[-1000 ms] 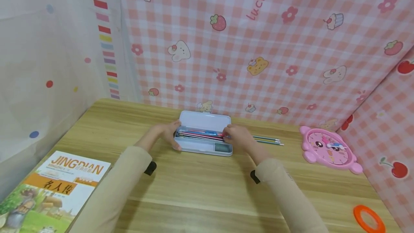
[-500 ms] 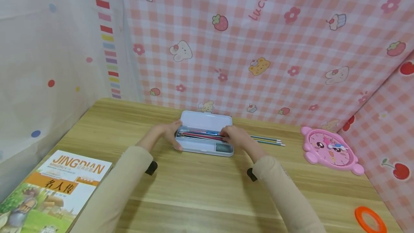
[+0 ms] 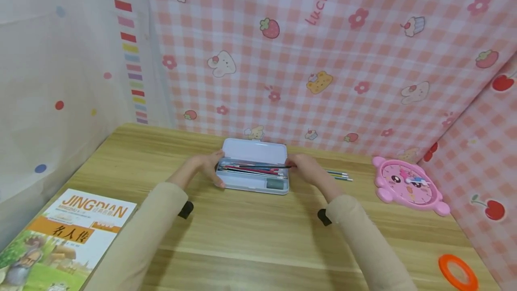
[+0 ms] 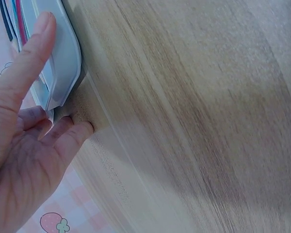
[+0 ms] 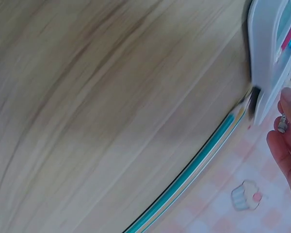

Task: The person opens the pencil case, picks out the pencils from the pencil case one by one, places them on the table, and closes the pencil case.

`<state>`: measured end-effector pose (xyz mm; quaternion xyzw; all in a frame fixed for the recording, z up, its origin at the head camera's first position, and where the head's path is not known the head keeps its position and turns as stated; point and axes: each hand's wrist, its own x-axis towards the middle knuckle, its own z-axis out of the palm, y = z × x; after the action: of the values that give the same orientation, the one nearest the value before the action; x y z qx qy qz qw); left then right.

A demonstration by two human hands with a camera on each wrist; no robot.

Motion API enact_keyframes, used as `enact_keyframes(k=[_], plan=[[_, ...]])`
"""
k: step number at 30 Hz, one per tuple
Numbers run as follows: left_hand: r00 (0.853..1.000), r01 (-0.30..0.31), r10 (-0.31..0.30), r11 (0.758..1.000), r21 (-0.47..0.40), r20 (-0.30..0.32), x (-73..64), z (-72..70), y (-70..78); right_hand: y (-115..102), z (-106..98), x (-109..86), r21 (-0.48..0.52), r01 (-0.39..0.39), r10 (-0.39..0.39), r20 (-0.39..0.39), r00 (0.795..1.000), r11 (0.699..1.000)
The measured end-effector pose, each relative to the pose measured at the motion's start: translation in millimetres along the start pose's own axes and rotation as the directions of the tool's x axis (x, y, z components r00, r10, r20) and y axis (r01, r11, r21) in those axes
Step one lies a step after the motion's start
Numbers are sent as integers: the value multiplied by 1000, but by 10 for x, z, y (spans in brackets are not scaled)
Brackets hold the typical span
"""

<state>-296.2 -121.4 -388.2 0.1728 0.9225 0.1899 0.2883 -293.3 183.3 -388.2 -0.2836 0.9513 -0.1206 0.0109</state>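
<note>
A white pencil case lies with its lid raised near the back of the table, several pencils and pens in its long compartment. My left hand holds its left end, the thumb along the front edge and the fingers round the back. At the other end, my right hand pinches a dark pencil that slants over the contents. The pencil's metal-banded eraser end shows between thumb and fingers in the right wrist view. A grey-green block sits in the small right compartment.
Several pencils lie on the table just right of the case. A pink clock is at the right, an orange ring in front of it. A book lies at the left. Patterned cloth hangs behind.
My right hand has drawn back to the right from inside the case, and the dark pencil now shows in its fingers. My left hand stays on the case.
</note>
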Motion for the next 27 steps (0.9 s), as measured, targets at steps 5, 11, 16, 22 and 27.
enact_keyframes(k=[5, 11, 16, 22, 27], plan=[[1000, -1, 1, 1000, -15, -3, -24, -9, 1, 136, -55, -108, 5, -21, 21, -16, 1000, 1000], [1000, -1, 1, 1000, -4, 3, -22, -17, -23, 270, -122, -244, 9, -15, 16, -33, 999, 1000], [1000, -10, 10, 1000, 10, 0, -6, -13, -28, 373, -158, -366, 29, -34, 35, -34, 999, 999], [1000, -13, 13, 1000, 20, -1, -6, -8, -7, 522, -184, -518, 24, -27, 29, -66, 997, 999], [1000, -16, 16, 1000, 20, -1, -21, -5, 0, 620, -224, -638, 24, -38, 40, -85, 996, 999]])
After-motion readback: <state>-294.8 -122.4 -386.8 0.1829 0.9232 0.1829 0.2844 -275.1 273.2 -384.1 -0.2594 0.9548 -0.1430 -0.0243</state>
